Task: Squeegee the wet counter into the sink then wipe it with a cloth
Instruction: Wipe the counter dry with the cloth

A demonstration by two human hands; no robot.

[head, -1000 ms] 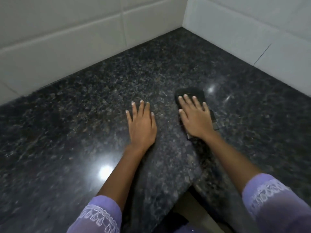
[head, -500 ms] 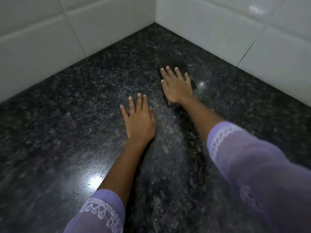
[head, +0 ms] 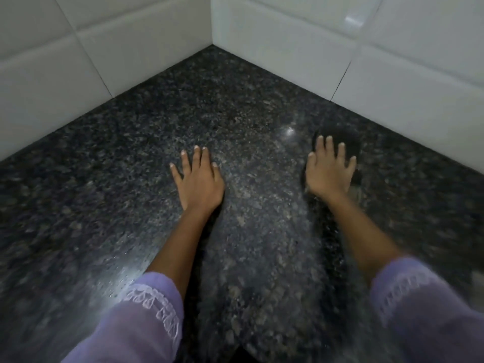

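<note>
A dark speckled granite counter (head: 235, 121) fills the view, with fine droplets glinting near my left forearm. My left hand (head: 199, 179) lies flat on the stone, fingers apart, holding nothing. My right hand (head: 330, 174) presses flat on a dark cloth (head: 351, 145), which shows beyond and to the right of my fingers. The cloth sits close to the right tiled wall. The hand covers most of it. No squeegee and no sink are in view.
White tiled walls (head: 301, 48) meet in a corner (head: 211, 44) at the back of the counter. The left wall (head: 52, 74) runs along the counter's far left edge. The counter's front edge dips in near the bottom middle.
My right hand has slid the cloth from near the back corner to the right along the wall. My left hand has stayed planted. The view has shifted.
</note>
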